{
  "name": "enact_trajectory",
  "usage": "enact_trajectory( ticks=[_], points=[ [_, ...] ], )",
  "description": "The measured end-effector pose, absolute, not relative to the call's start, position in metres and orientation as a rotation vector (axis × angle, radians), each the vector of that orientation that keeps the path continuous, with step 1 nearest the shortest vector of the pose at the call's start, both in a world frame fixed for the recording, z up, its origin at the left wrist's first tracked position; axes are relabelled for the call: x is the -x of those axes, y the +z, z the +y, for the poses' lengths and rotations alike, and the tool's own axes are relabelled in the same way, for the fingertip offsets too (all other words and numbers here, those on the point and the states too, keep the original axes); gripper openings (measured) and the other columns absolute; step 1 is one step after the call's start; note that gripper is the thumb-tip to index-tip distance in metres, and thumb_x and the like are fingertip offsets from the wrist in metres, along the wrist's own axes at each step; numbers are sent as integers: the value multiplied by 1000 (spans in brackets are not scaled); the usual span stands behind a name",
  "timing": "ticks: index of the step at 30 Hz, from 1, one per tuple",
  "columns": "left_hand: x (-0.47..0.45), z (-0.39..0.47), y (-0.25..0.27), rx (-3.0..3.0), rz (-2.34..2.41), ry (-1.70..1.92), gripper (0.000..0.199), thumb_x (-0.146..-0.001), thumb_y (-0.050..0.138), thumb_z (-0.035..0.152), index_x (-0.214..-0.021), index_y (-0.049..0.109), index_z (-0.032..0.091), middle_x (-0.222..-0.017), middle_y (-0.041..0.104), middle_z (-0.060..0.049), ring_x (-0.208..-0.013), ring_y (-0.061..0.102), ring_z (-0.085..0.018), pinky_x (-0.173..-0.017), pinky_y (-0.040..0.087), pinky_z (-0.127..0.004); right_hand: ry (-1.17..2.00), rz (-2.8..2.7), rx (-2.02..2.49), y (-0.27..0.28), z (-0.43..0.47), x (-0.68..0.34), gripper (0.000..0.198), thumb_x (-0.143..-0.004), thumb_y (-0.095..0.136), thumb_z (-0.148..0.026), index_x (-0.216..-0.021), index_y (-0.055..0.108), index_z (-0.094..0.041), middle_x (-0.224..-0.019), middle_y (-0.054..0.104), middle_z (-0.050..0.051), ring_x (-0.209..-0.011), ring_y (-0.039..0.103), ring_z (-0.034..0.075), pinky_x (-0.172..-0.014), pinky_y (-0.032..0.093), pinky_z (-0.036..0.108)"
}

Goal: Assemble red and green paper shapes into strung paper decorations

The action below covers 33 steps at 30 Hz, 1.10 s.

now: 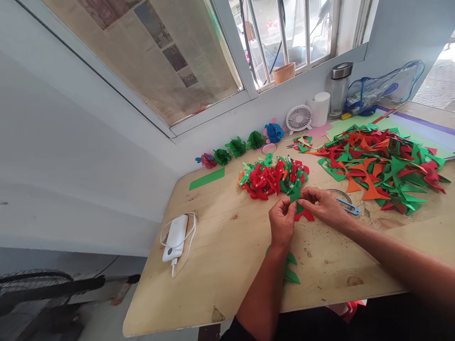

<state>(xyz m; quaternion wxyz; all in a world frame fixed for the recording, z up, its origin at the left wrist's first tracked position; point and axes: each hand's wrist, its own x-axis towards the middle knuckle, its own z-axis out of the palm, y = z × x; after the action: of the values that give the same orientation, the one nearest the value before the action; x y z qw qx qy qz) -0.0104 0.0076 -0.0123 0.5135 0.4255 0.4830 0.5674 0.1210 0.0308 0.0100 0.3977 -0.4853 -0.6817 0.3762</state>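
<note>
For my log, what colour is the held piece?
The held piece is green, seen in the head view.

The single view looks out from the person's head, above the near edge of the pale wooden desk (213, 270), facing forward and steeply down. It is wide and slanted: the grey-white window frame (209, 110) runs obliquely across the upper part. The bare left hand (282, 220) and bare right hand (322, 206) lie close, right of centre. The white-painted wall (88, 156) stands farther off, and the lower left reaches past the desk.
</note>
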Motion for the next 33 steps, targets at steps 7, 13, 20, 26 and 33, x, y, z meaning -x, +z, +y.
enact_trajectory(
  ticks=[7,13,20,26,33],
  points=[
    [9,7,-10,-1012,1213,1305,23,-69,69,34,-76,65,12,-67,63,-2,-58,56,-10,-55,44,-21,1025,-1662,1260,3,36,-125,17,-75,53,-32,-66,53,-18,-55,47,-4,-52,41,10,-49,34,23],
    [10,7,-7,-974,1229,1197,24,-68,69,34,-78,64,13,-56,63,-1,-48,56,-10,-47,42,-21,1041,-1600,1261,7,38,-128,24,-76,52,-37,-60,48,-20,-52,41,-5,-50,38,10,-48,32,23],
    [12,8,-7,-913,1267,1256,28,-69,67,34,-85,64,11,-57,64,-2,-47,57,-10,-47,43,-21,888,-1625,1367,9,56,-151,26,-80,46,-37,-75,62,-18,-67,63,2,-58,51,13,-53,38,24],
    [13,9,-7,-868,1265,1276,29,-71,65,31,-90,64,10,-55,63,-1,-44,54,-8,-48,44,-21,450,-1949,1729,8,68,-176,18,-77,50,-31,-78,66,-23,-71,68,2,-62,55,16,-52,30,26],
    [10,6,-2,-836,1273,1280,32,-70,67,33,-92,66,10,-57,64,-2,-47,56,-9,-52,45,-22,228,-2175,1885,4,69,-182,24,-79,44,-26,-84,68,-23,-88,71,5,-78,60,21,-51,27,27]
  ],
)
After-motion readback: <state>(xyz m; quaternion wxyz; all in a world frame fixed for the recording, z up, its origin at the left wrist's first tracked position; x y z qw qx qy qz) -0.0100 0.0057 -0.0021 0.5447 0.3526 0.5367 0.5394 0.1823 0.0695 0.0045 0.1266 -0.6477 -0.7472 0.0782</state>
